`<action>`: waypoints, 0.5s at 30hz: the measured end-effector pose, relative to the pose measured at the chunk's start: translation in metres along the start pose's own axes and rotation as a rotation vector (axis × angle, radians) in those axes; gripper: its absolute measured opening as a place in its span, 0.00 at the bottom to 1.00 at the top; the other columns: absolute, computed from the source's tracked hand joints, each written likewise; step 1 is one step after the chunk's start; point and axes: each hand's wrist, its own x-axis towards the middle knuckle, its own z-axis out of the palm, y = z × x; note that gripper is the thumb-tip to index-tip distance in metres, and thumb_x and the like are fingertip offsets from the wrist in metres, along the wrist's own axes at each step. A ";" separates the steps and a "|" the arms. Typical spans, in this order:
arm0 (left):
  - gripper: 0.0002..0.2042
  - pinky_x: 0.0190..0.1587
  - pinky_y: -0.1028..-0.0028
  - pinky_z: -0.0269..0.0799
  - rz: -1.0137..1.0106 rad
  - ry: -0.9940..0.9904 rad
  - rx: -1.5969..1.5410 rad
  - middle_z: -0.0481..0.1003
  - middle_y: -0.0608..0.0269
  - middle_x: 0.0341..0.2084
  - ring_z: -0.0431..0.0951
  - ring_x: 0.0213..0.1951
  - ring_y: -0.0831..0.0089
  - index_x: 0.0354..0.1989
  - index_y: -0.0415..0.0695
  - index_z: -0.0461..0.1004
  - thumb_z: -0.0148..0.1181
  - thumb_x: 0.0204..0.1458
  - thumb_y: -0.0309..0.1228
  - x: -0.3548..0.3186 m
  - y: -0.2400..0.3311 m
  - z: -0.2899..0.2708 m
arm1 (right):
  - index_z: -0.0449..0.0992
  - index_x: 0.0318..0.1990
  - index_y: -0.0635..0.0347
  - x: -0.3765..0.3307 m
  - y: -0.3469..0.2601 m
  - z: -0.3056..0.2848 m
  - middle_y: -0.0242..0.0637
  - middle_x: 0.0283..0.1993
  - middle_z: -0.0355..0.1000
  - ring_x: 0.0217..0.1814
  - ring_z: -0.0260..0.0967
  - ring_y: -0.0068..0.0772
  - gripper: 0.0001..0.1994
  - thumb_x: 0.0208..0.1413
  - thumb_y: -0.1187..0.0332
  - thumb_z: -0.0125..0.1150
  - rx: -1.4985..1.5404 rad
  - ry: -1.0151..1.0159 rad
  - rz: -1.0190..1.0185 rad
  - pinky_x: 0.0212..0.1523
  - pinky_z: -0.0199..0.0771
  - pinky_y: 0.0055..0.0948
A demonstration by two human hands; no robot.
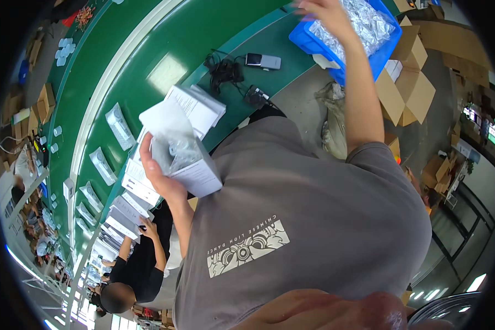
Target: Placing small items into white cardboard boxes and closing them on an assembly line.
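Note:
My left hand (169, 186) is wrapped round a white carton (199, 177) held close to my shirt. Its lid flap stands up, and a clear-plastic-wrapped item (183, 154) shows inside. My right hand (320, 10) is over the far left edge of a blue bin (335, 70), at the top of the view. Its fingers are smeared by motion, so whether they hold anything is unclear. Many clear plastic packets (363, 30) fill the bin. Just beyond the carton, a stack of white printed boxes (206, 107) lies at the green table's edge.
Wrapped packets (120, 126) lie in a row along the green conveyor (148, 58). A handheld device (263, 61) and black cables (224, 71) sit on the side table. Open cardboard boxes (410, 82) stand right of the bin. A co-worker (143, 261) handles white boxes at the left.

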 end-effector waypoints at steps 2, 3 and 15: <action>0.31 0.60 0.63 0.65 -0.084 0.089 -0.021 0.70 0.50 0.54 0.72 0.56 0.60 0.62 0.37 0.64 0.41 0.61 0.52 -0.001 -0.005 0.017 | 0.75 0.53 0.65 0.000 0.174 -0.110 0.54 0.54 0.73 0.55 0.74 0.51 0.27 0.52 0.52 0.64 -0.809 0.427 0.264 0.56 0.74 0.42; 0.32 0.59 0.62 0.66 -0.128 0.123 -0.039 0.70 0.48 0.54 0.72 0.56 0.60 0.62 0.36 0.63 0.43 0.60 0.52 0.004 -0.008 0.029 | 0.74 0.55 0.61 -0.010 0.250 -0.142 0.57 0.57 0.70 0.57 0.70 0.59 0.31 0.48 0.49 0.66 -0.913 0.446 0.405 0.57 0.72 0.47; 0.29 0.65 0.65 0.57 -0.102 0.177 0.152 0.70 0.54 0.57 0.68 0.60 0.62 0.60 0.39 0.67 0.39 0.63 0.50 -0.006 -0.018 0.068 | 0.82 0.27 0.62 -0.059 0.293 -0.167 0.43 0.23 0.77 0.27 0.77 0.40 0.25 0.39 0.45 0.75 -0.852 0.162 0.486 0.31 0.74 0.36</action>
